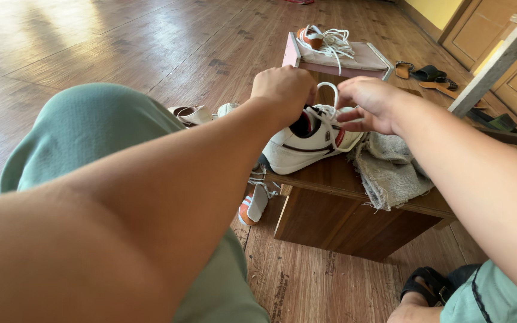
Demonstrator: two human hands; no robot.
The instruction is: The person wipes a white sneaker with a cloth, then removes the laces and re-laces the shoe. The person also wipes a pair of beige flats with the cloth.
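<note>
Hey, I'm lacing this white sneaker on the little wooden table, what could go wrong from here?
1. The white sneaker sits near the front edge of the wooden table; a hard tug by the left hand or right hand on the white lace might pull it off.
2. The grey cloth already hangs over the edge and may slide down if dragged.
3. Another shoe lies on the floor below, where loose laces could tangle.

Both hands [282, 90] [369, 103] on white sneaker's [306, 146] lace [328, 90]
</note>
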